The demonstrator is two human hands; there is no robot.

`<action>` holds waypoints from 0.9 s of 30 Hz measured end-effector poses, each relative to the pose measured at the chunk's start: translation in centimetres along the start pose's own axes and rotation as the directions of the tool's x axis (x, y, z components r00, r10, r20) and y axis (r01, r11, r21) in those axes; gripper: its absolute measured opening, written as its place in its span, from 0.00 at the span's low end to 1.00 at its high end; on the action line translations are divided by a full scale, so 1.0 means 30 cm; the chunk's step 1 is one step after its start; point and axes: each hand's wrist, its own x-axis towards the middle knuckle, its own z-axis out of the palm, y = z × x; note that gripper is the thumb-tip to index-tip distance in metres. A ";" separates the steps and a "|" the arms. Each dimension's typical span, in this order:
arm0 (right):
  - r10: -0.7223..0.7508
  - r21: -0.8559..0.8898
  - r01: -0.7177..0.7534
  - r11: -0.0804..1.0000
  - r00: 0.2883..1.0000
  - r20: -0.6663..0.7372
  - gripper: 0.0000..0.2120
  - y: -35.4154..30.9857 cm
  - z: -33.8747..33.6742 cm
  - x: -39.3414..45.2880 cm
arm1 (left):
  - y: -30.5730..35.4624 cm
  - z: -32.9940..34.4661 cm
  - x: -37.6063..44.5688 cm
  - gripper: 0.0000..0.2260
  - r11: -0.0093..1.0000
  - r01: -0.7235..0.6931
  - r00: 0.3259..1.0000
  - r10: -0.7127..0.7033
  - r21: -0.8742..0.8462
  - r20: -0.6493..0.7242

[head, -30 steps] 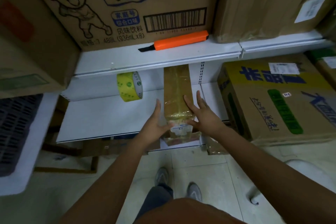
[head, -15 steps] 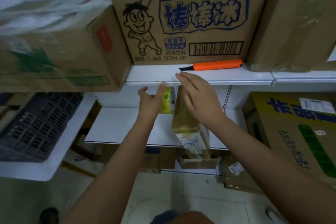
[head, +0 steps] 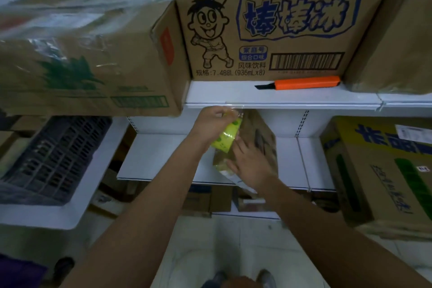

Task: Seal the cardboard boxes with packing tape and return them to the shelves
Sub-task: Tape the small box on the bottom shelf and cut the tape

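A narrow brown cardboard box point(head: 259, 140) wrapped in clear tape stands on the middle white shelf point(head: 161, 156), tilted. My left hand point(head: 212, 124) grips a yellow roll of packing tape point(head: 226, 137) just left of the box's top. My right hand point(head: 251, 166) lies with straight fingers against the box's near left face, beside the roll. The lower front of the box is hidden behind that hand.
An orange box cutter point(head: 304, 83) lies on the upper shelf under a large printed carton point(head: 280, 18). Another carton point(head: 88, 54) overhangs at left, above a dark plastic crate point(head: 53, 159). A yellow-topped carton point(head: 383, 170) fills the right of the middle shelf.
My left hand has reached the yellow tape roll and taken hold of it, bringing it beside the box. My right hand dropped from the box's top to its side. The view rose.
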 end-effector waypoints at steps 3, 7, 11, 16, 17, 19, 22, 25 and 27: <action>0.020 0.076 -0.018 0.997 1.000 -0.024 0.32 -0.031 -0.003 -0.001 | -0.024 0.003 0.011 0.03 0.999 -0.034 0.999 0.033 -0.010 -0.015; 0.131 0.123 -0.103 0.987 0.962 -0.239 0.28 -0.113 -0.049 -0.081 | -0.010 -0.017 -0.002 0.04 0.971 0.143 0.987 -0.125 -0.193 0.103; 0.150 0.158 -0.094 0.983 0.905 -0.397 0.20 -0.147 -0.117 -0.068 | 0.069 -0.050 -0.021 0.12 0.850 0.397 0.915 -0.335 -0.347 0.225; 0.220 0.289 -0.073 0.955 0.826 -0.518 0.17 -0.178 -0.231 -0.005 | 0.122 -0.165 -0.076 0.10 0.822 0.445 0.880 -0.328 -0.354 0.344; 0.285 0.347 -0.103 0.932 0.800 -0.528 0.16 -0.189 -0.252 0.011 | 0.121 -0.191 -0.095 0.08 0.857 0.412 0.885 -0.296 -0.308 0.359; 0.451 0.526 -0.168 0.834 0.758 -0.472 0.16 -0.223 -0.294 0.055 | 0.120 -0.229 -0.146 0.06 0.937 0.285 0.922 -0.210 -0.203 0.325; 0.615 0.867 -0.299 0.399 0.788 -0.011 0.22 -0.280 -0.356 0.147 | 0.101 -0.251 -0.229 0.07 0.996 0.058 0.989 -0.049 -0.062 0.140; 0.512 0.858 -0.401 0.320 0.836 0.199 0.13 -0.323 -0.353 0.205 | 0.035 -0.269 -0.269 0.06 0.998 -0.042 0.999 0.042 0.036 0.005; 0.512 0.836 -0.375 0.400 0.848 0.135 0.07 -0.352 -0.315 0.215 | -0.022 -0.289 -0.282 0.06 0.998 -0.052 0.999 0.052 0.033 -0.004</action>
